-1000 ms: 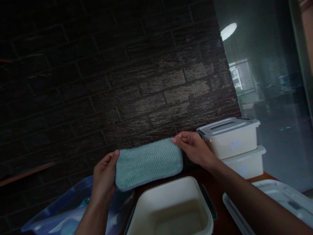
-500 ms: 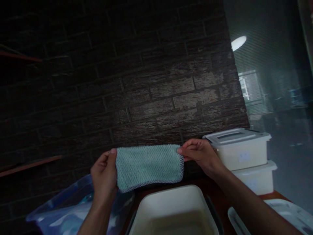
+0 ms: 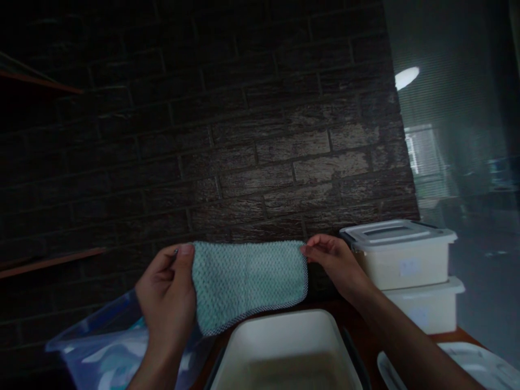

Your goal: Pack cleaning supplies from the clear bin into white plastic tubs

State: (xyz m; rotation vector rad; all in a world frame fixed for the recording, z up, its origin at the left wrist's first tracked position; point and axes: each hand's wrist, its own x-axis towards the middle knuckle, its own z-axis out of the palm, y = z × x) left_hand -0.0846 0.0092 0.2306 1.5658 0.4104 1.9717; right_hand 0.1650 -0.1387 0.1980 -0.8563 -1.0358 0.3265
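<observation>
A pale teal, textured cleaning cloth (image 3: 252, 281) with a dark-and-white checked edge hangs stretched between my two hands. My left hand (image 3: 168, 292) pinches its upper left corner between thumb and fingers. At the upper right corner, my right hand (image 3: 331, 262) holds it the same way. The cloth is upright, its lower left part sagging nearer to me. Just below it is an open white plastic bin (image 3: 284, 330) with dark side handles, cut off by the lower edge of the view.
Two lidded white boxes (image 3: 406, 265) stand stacked at the right, with a loose white lid (image 3: 475, 360) in front. A clear bluish tub (image 3: 93, 346) holding teal and white items sits at the left. Behind rises a dark brick wall (image 3: 260, 146), with brown shelves (image 3: 52, 262) at the left.
My left hand has come nearer to me, and the cloth has turned, its left side now lower and larger. The view has shifted, so the boxes appear lower and further right. Both hands keep their hold.
</observation>
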